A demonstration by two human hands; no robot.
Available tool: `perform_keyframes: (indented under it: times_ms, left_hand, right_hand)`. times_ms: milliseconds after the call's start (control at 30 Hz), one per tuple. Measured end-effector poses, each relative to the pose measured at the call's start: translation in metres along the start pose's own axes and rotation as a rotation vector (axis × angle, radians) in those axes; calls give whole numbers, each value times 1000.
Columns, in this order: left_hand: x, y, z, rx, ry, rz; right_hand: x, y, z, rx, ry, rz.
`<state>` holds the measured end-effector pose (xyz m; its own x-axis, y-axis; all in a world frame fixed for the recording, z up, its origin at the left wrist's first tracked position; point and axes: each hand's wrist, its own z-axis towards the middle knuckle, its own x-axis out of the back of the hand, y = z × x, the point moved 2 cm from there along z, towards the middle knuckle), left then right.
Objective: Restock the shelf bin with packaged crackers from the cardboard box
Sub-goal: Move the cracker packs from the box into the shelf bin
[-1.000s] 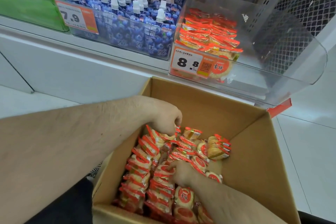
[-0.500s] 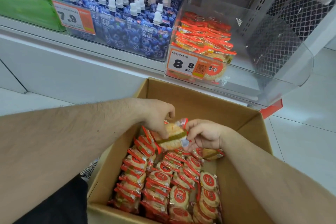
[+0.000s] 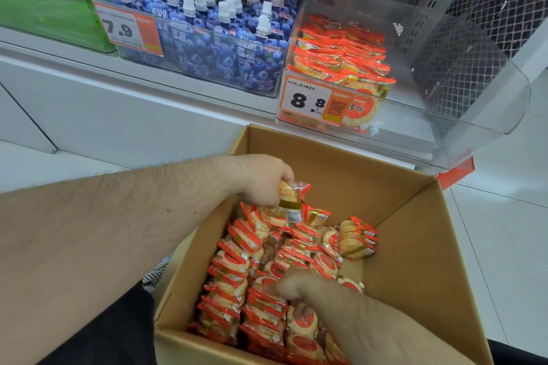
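Observation:
An open cardboard box on the floor holds several rows of red-and-clear cracker packs. My left hand hovers over the box's far left part and grips a few cracker packs lifted above the rows. My right hand reaches down into the packs near the box's front, fingers buried among them; what they hold is hidden. Above the box, the clear shelf bin with the 8.8 price tag holds a pile of the same cracker packs on its left side.
To the bin's left stands a clear bin of blue spouted pouches tagged 7.9, then a green bin. A white shelf ledge runs under them. Mesh shelving is behind at right. White floor tiles surround the box.
My right hand let go of the packs it met at my left hand and dropped back into the box's front. My left hand keeps the packs, raised slightly.

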<state>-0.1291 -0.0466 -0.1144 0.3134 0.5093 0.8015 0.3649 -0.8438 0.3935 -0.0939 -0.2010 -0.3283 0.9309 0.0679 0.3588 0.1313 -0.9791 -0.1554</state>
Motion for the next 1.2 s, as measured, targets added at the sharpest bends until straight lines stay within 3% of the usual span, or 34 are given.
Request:
perform_keyframes:
  times_ms: [233,400,600,700,900,1067,1200]
  left_hand:
    - [5,-6,-1,-24,147,44]
    - [15,-3,-2,-70,192,-130]
    - [20,2,-8,-164,153,-134]
    - [22,8,-10,-184,119,-280]
    - [21,24,-9,-264,356,-401]
    - [12,38,-13,-362,437,-568]
    - [7,43,-15,-367,467,-611]
  right_hand:
    - [17,13,9,50,125,125]
    - [79,25,-33,138,112,230]
    - [155,43,-114,380,-83,551]
    - [177,46,-146,548,-129,687]
    - [172,29,-179,825,-195,774]
    - [157,9,-190,882,-122,743]
    - [154,5,-200,809,-6,694]
